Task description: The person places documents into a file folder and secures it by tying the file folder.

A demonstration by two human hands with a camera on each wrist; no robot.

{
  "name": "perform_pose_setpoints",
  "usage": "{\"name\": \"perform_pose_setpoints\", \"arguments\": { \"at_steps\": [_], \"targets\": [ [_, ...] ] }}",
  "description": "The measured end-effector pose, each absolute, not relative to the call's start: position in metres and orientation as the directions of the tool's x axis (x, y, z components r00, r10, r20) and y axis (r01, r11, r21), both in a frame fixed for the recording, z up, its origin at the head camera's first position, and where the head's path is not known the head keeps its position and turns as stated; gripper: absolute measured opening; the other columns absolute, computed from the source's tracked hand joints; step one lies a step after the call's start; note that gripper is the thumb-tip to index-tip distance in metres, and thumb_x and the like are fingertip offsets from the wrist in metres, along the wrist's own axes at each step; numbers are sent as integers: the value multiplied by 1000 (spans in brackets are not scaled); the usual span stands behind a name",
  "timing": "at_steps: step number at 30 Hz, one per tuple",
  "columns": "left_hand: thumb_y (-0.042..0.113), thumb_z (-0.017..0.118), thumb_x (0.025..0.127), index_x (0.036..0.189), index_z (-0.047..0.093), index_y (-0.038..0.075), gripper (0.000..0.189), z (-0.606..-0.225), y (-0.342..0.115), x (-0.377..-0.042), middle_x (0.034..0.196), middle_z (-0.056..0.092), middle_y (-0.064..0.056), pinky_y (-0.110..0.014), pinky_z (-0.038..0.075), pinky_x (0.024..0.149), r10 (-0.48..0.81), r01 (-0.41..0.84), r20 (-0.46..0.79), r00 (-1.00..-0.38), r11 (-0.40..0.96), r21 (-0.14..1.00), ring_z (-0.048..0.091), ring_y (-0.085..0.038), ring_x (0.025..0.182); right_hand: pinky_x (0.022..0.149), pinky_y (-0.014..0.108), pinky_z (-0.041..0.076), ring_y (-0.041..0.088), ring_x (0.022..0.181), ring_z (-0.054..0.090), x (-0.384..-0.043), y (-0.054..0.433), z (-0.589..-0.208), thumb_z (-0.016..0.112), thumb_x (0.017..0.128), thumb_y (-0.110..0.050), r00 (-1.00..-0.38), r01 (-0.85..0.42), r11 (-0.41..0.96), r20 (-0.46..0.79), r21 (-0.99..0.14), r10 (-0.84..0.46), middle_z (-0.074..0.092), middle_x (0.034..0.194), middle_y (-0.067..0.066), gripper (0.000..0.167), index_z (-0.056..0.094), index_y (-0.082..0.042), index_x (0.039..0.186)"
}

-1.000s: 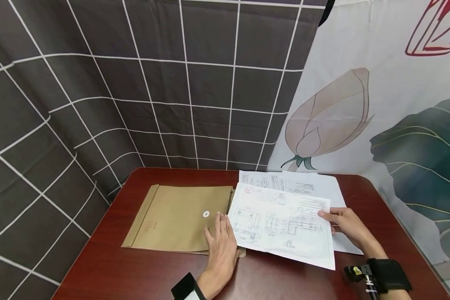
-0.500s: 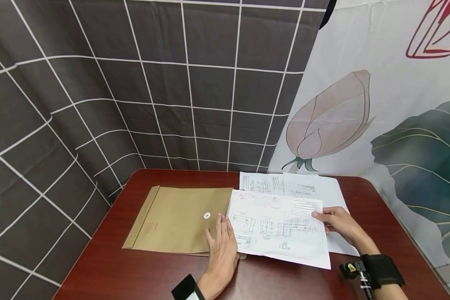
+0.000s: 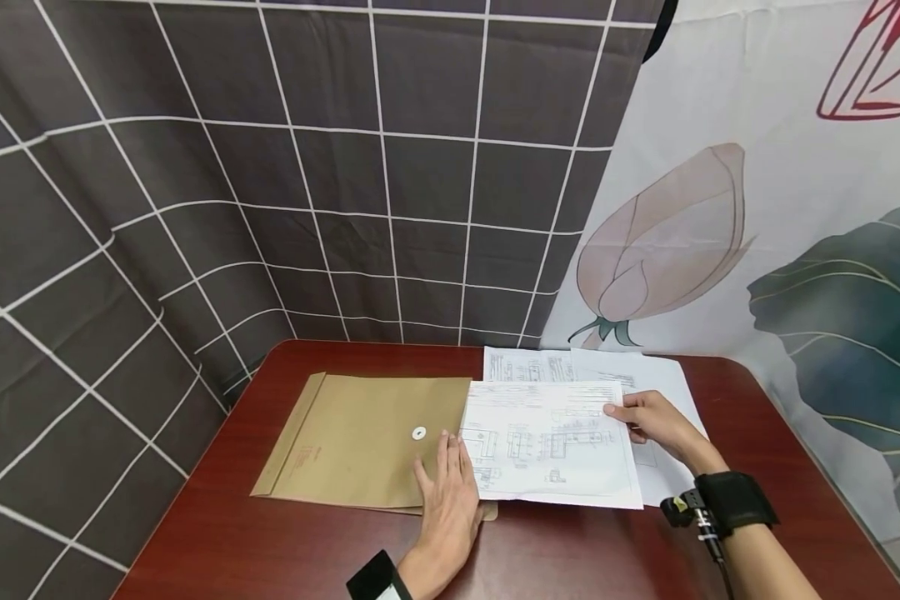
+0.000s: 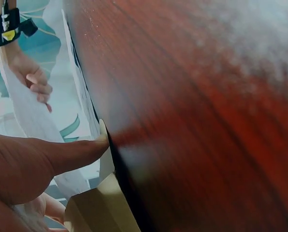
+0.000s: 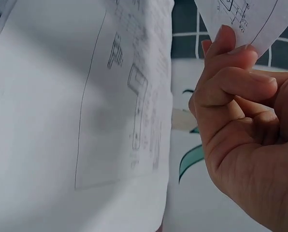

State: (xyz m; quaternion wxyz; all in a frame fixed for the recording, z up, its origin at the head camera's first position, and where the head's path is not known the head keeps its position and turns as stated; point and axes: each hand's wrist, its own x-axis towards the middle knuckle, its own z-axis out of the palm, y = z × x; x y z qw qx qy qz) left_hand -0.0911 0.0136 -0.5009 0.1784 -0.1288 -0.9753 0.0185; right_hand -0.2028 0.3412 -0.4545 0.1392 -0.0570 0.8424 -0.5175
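Observation:
My left hand (image 3: 448, 496) rests with straight fingers on the right part of a brown kraft document envelope (image 3: 352, 442). In the left wrist view, its thumb (image 4: 81, 152) touches a pale edge at the envelope's flap (image 4: 103, 208), close to the table. My right hand (image 3: 663, 425) pinches the right edge of a white drawing sheet (image 3: 547, 450), or a thin stack of sheets. The sheet's left edge meets the envelope's right side, and whether it is inside is hidden. In the right wrist view, the right hand (image 5: 240, 111) has curled fingers at a corner of the paper (image 5: 243, 21).
More printed sheets (image 3: 671, 383) lie on the dark red table (image 3: 540, 550) behind and under the held paper. A white button (image 3: 418, 432) sits on the envelope. Grey gridded cloth (image 3: 330, 200) and a white flower-print cloth (image 3: 690, 317) hang behind the table.
The right hand has moved left and slightly away from me with the sheet, which now lies straighter against the envelope's right side. The left hand has stayed on the envelope.

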Motion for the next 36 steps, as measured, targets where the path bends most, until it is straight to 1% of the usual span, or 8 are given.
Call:
{"name": "perform_pose_setpoints", "arguments": {
  "at_steps": [4,8,11,18,23,27,32,36],
  "targets": [
    [43,85,63,136,42,-12,101,-502,14,-91,139,43,-25,-67,29,95,255,245,350,-901,967,-74,28,-36,136,45,28,31,14,48,43,-205,333,-454,54,97,-15,-949,41,441,-174,-897,-265,67,83,13,31,60,11,114],
    [44,84,63,136,42,-12,101,-502,15,-93,138,43,-25,-67,28,96,253,247,358,-899,967,-65,28,-35,136,47,27,37,14,52,47,-206,327,-453,45,99,-6,-940,32,423,-172,-905,-296,67,87,14,29,55,15,116],
    [45,84,63,136,42,-12,102,-501,15,-93,138,43,-24,-68,27,97,251,245,353,-901,967,-64,28,-35,136,48,27,38,14,54,47,-206,324,-451,42,99,-2,-934,22,410,-165,-912,-316,66,89,16,29,52,17,118],
    [43,84,63,137,40,-12,102,-500,13,-92,139,42,-24,-69,25,97,258,253,333,-907,966,-60,27,-35,137,47,28,37,15,52,46,-208,313,-450,43,98,-3,-924,-14,399,-140,-917,-355,67,93,17,32,50,15,124],
    [43,85,63,137,41,-11,101,-500,12,-93,139,42,-24,-69,25,97,273,265,338,-901,962,-70,27,-35,137,48,28,39,16,52,47,-211,303,-450,43,98,-2,-926,-21,406,-135,-914,-352,66,91,15,33,49,13,127],
    [42,86,61,136,43,-11,101,-500,11,-92,138,43,-24,-70,25,97,280,273,348,-895,960,-70,28,-35,137,48,27,39,16,53,48,-213,294,-450,43,98,-3,-921,-36,390,-121,-920,-369,65,90,16,34,47,14,128],
    [41,85,62,136,43,-11,100,-502,11,-91,139,43,-25,-71,23,96,284,285,356,-890,957,-49,27,-36,137,47,26,40,15,53,48,-214,280,-451,44,98,-4,-928,-15,373,-126,-928,-352,65,93,17,35,48,12,129],
    [42,85,62,136,43,-11,101,-503,11,-92,138,44,-24,-71,23,96,281,282,366,-887,958,-53,28,-35,136,48,26,41,15,53,49,-216,270,-454,43,98,-4,-928,11,358,-142,-934,-343,64,93,16,35,48,12,129]
  ]
}}
